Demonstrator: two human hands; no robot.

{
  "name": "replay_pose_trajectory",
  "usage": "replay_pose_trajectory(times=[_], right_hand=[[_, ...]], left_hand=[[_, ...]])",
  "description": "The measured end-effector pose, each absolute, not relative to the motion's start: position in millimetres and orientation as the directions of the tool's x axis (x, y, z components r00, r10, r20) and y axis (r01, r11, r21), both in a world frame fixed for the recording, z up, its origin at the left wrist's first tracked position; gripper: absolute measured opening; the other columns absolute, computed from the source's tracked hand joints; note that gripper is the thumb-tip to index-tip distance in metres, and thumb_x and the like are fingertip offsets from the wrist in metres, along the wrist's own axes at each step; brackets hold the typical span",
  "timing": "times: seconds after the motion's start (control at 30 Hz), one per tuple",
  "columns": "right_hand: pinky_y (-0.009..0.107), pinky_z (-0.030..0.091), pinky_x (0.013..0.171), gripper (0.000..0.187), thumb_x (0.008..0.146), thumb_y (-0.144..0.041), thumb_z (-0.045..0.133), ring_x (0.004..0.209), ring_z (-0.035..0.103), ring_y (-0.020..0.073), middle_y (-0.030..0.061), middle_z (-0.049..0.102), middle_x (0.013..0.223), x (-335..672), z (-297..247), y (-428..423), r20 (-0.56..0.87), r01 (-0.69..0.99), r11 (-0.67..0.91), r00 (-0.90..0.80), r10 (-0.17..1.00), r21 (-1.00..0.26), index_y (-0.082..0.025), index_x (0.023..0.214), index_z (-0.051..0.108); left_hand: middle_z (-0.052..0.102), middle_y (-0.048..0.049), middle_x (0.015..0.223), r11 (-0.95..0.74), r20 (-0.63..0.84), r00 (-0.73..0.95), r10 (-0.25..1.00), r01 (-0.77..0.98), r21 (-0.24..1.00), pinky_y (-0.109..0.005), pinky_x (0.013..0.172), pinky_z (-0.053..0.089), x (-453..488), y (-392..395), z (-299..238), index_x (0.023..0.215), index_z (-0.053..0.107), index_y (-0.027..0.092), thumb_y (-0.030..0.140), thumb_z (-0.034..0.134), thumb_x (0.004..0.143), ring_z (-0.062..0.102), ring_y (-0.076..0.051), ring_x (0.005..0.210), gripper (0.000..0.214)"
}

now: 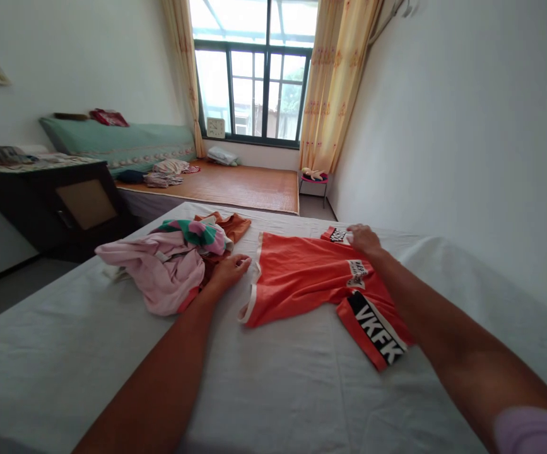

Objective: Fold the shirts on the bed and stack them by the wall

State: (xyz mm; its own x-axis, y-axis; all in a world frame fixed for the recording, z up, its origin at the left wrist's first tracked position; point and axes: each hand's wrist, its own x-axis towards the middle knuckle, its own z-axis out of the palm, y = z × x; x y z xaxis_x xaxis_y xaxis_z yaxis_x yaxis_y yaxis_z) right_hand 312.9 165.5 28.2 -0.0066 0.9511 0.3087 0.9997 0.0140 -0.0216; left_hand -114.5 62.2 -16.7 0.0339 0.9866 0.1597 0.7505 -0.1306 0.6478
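An orange T-shirt [296, 268] lies spread sideways on the white sheet, its white-edged hem to the left. Black bands with white letters cross its sleeves, and a printed patch sits on the chest. At the far sleeve is my right hand [365, 239], its bent fingers closed on the sleeve's edge; the fingertips are partly hidden. My left hand [231, 270] hovers just left of the hem, fingers loosely extended and holding nothing. Beside it rests a crumpled heap with a pink garment [173, 268], a green and pink striped piece [197, 233] and a brown-orange garment [235, 226].
The white-sheeted bed [273, 391] fills the foreground. Beyond it stands a low bed with a brown mat [240, 186], with folded clothes [164, 176] on it. A dark cabinet [55, 195] is at left, a small stool [318, 180] by the curtain [325, 82], and a wall [467, 139] at right.
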Motion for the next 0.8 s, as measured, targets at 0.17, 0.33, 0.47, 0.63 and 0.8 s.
replay_pose_trajectory(times=[0.17, 0.33, 0.47, 0.63, 0.8], right_hand=[[0.034, 0.042, 0.099, 0.038, 0.086, -0.035, 0.059, 0.115, 0.056, 0.0241, 0.0105, 0.061, 0.127, 173.5, 20.7, 190.5, 0.226, 0.903, 0.376, -0.330, 0.917, -0.208, -0.021, 0.121, 0.061], [0.034, 0.046, 0.093, 0.051, 0.073, -0.043, 0.072, 0.109, 0.061, 0.0275, 0.0109, 0.067, 0.116, 100.0, 0.1, 197.7, 0.156, 0.816, 0.371, -0.337, 0.928, -0.443, -0.021, 0.118, 0.063], [0.036, 0.047, 0.090, 0.026, 0.082, -0.034, 0.061, 0.102, 0.063, 0.0268, 0.0103, 0.071, 0.101, 81.7, 11.3, 209.8, 0.220, 0.779, 0.361, -0.288, 0.932, -0.512, -0.018, 0.102, 0.068], [0.031, 0.051, 0.085, 0.048, 0.091, -0.036, 0.049, 0.105, 0.059, 0.0183, 0.0109, 0.058, 0.128, 95.1, 55.8, 206.0, 0.315, 0.572, 0.401, -0.248, 0.916, -0.716, -0.017, 0.135, 0.045], [0.029, 0.052, 0.076, 0.044, 0.080, -0.048, 0.064, 0.087, 0.063, 0.0156, 0.0089, 0.065, 0.109, 174.1, 81.0, 139.5, 0.155, 0.374, 0.356, -0.471, 0.868, -0.856, -0.018, 0.112, 0.061]], left_hand=[[0.067, -0.0026, 0.068, -0.135, -0.006, 0.220, 0.976, 0.619, 0.774, -0.025, 0.062, 0.044, -110.3, 50.2, -4.1, 0.133, 0.055, 0.015, 0.064, 0.047, 0.082, 0.061, -0.017, 0.065, 0.071], [0.059, 0.0036, 0.069, -0.186, -0.161, 0.604, 0.780, 0.470, 0.863, -0.021, 0.057, 0.040, -113.9, 30.0, 18.4, 0.150, 0.028, 0.020, 0.053, 0.068, 0.073, 0.053, -0.012, 0.062, 0.092], [0.060, 0.0016, 0.078, -0.345, -0.050, 0.682, 0.730, 0.430, 0.834, -0.022, 0.066, 0.043, -115.9, 27.3, 25.3, 0.138, 0.051, 0.023, 0.042, 0.078, 0.064, 0.053, -0.014, 0.072, 0.081], [0.064, -0.0054, 0.094, -0.256, 0.077, 0.426, 0.901, 0.380, 0.889, -0.028, 0.078, 0.047, -117.0, 37.4, 10.6, 0.133, 0.056, 0.016, 0.052, 0.062, 0.077, 0.057, -0.019, 0.088, 0.067], [0.063, -0.0083, 0.112, -0.199, -0.001, 0.368, 0.930, 0.505, 0.840, -0.029, 0.085, 0.047, -122.4, 43.1, 3.2, 0.138, 0.050, 0.016, 0.063, 0.057, 0.075, 0.059, -0.022, 0.098, 0.079]])
